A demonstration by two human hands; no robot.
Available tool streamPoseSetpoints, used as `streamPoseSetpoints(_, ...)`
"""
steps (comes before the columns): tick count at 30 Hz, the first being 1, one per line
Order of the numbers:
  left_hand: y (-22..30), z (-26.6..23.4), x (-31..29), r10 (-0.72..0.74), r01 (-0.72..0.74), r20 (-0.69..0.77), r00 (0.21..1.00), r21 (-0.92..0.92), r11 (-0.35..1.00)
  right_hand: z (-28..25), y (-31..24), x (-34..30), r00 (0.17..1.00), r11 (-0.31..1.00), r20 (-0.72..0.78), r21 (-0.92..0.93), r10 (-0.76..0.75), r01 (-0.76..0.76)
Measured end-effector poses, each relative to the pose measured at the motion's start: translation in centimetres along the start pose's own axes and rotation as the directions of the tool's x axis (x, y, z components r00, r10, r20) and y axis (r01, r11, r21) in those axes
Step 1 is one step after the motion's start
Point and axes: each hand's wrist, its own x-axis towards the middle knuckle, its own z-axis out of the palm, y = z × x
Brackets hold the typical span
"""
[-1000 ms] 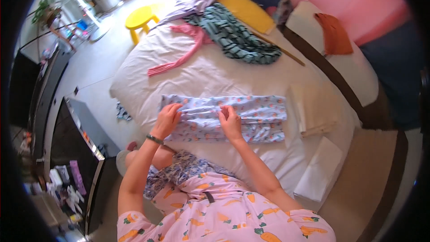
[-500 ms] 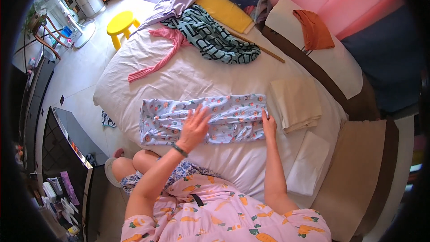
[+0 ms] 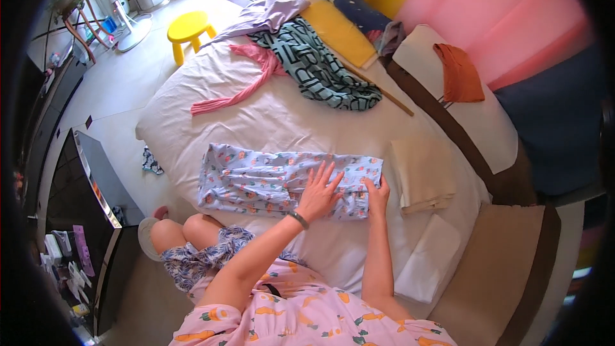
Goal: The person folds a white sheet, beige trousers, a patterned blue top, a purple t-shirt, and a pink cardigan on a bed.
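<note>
A pale blue floral cloth point(image 3: 253, 176), folded into a long rectangle, lies across the white-sheeted bed in front of me; whether it is trousers or another garment I cannot make out. My left hand point(image 3: 319, 196) rests flat on its right half with the fingers spread. At its right end, my right hand point(image 3: 377, 197) pinches the edge, thumb on top and the other fingers mostly hidden. To the right of that hand sit a folded beige cloth point(image 3: 419, 179) and, nearer me, a folded white cloth point(image 3: 428, 259).
Beyond the floral cloth lie a twisted pink garment point(image 3: 246, 93), a teal-and-black patterned garment point(image 3: 327, 70), a lilac garment point(image 3: 269, 13) and a wooden stick point(image 3: 391, 99). An orange cloth point(image 3: 459, 74) hangs over a cushion. A yellow stool point(image 3: 189, 29) stands left of the bed.
My left hand has moved right along the floral cloth and now lies flat near its right end. My right hand still holds that end. The view has shifted a little.
</note>
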Motion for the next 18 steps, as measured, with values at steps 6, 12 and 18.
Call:
streamPoseSetpoints(6,0.8,-6.4,-5.6,-0.498,0.179,-0.248,0.831,-0.729,0.661,10.0,-7.1,-6.1,0.912,0.681,0.161,-0.62,-0.376,0.39)
streamPoseSetpoints(12,-3.9,-7.9,-9.2,-0.637,0.145,-0.407,0.654,-0.76,0.634,13.2,-8.4,-11.1,0.616,0.565,0.529,-0.28,-0.583,0.776)
streamPoseSetpoints(18,-4.3,-7.7,-11.3,-0.656,0.188,-0.291,0.697,-0.808,0.558,3.8,-2.7,-7.4,0.976,0.875,0.071,-0.434,-0.203,0.214)
